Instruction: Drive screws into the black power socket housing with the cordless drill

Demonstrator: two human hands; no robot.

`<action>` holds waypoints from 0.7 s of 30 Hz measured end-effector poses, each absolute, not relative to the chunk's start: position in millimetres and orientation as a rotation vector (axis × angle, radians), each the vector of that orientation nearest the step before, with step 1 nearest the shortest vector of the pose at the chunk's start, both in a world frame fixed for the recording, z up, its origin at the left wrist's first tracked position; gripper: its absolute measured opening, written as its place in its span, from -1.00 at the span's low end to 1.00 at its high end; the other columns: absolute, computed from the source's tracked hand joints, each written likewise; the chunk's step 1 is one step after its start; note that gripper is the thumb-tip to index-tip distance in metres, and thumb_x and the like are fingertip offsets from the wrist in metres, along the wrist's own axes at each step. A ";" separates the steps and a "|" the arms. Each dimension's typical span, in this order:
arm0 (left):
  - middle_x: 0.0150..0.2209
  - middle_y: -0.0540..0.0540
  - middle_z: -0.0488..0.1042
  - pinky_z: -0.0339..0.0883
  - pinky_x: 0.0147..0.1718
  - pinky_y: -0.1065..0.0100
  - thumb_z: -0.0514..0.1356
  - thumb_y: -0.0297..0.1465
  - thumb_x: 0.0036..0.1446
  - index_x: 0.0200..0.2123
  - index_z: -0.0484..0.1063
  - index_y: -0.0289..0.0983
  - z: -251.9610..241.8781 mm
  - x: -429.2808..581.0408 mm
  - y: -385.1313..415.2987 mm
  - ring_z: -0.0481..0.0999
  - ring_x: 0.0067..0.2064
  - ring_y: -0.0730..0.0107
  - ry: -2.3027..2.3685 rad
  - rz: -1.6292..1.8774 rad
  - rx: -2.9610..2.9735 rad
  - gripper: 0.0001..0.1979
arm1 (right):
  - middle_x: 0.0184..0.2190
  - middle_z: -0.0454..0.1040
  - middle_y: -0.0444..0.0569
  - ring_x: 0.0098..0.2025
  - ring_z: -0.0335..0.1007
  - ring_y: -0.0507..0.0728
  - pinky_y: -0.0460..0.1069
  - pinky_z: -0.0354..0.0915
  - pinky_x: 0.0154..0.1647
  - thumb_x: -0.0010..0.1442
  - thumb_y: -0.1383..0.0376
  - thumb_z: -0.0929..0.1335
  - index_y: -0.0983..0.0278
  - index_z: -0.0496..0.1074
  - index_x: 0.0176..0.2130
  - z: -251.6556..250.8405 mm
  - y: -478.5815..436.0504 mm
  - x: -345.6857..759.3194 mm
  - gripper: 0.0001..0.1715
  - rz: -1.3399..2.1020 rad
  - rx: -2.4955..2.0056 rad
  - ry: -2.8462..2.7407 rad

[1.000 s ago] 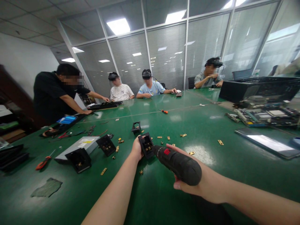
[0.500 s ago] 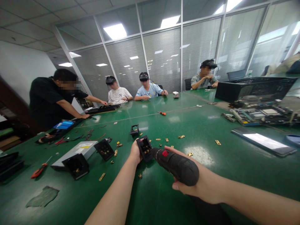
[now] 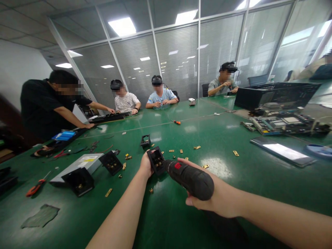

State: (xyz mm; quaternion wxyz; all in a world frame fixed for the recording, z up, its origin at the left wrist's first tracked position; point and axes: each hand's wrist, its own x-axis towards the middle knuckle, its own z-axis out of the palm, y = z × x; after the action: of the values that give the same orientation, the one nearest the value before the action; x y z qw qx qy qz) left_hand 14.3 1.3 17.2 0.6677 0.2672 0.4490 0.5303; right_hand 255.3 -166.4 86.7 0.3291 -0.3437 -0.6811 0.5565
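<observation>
My left hand (image 3: pixel 146 165) grips a small black plastic housing (image 3: pixel 157 162) by its left side, its open face with brass parts inside turned toward me. Wrapped round a black cordless drill (image 3: pixel 193 180) is my right hand (image 3: pixel 220 199). The drill's nose points at the housing's right edge; whether its bit touches anything inside I cannot make out. Behind the held piece stands a black frame (image 3: pixel 145 140). To the left are two similar black housings, one upright (image 3: pixel 111 162) and one tilted (image 3: pixel 79 181). Brass strips (image 3: pixel 205 166) and a brass screw (image 3: pixel 151 190) lie around.
An orange-handled screwdriver (image 3: pixel 36 187) and a grey metal box (image 3: pixel 77 167) lie left. A smartphone (image 3: pixel 282 152), a circuit board (image 3: pixel 287 122) and a black computer case (image 3: pixel 275 98) are on the right. Several people work around the green table (image 3: pixel 166 218).
The whole view has shifted slightly, so things appear a little further left. Both hands keep their holds on the housing and the drill. Across the table, seated people have moved their hands.
</observation>
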 end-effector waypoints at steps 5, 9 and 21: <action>-0.53 -0.23 0.52 0.43 -0.50 0.23 0.06 -0.28 0.09 -0.33 0.48 -0.39 17.1 14.6 1.8 0.52 -0.53 0.17 1.033 1.199 0.593 -0.70 | -0.33 0.38 -0.11 -0.36 0.32 0.08 0.01 0.29 -0.31 0.01 0.36 0.46 0.23 -0.21 0.41 85.1 -166.6 256.2 0.19 1.448 -0.942 -1.773; -0.54 -0.20 0.52 0.41 -0.53 0.25 0.05 -0.28 0.10 -0.30 0.49 -0.38 19.4 16.8 0.3 0.51 -0.54 0.20 1.033 1.215 0.578 -0.68 | -0.34 0.38 -0.12 -0.39 0.30 0.06 0.00 0.29 -0.35 0.03 0.35 0.46 0.25 -0.21 0.41 87.0 -166.7 255.9 0.18 1.410 -0.955 -1.795; -0.56 -0.18 0.50 0.40 -0.55 0.26 0.04 -0.30 0.09 -0.30 0.49 -0.39 23.6 18.6 -3.3 0.51 -0.54 0.20 1.041 1.200 0.587 -0.69 | -0.34 0.41 -0.11 -0.41 0.33 0.07 0.03 0.33 -0.30 0.02 0.35 0.47 0.26 -0.22 0.41 85.4 -165.8 256.0 0.20 1.410 -0.938 -1.789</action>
State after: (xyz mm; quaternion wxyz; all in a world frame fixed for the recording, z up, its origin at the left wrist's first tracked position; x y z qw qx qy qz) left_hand 18.6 -3.3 23.6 0.6623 0.2597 0.4605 0.5308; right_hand 256.0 -165.8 85.4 0.3327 -0.3592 -0.6849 0.5397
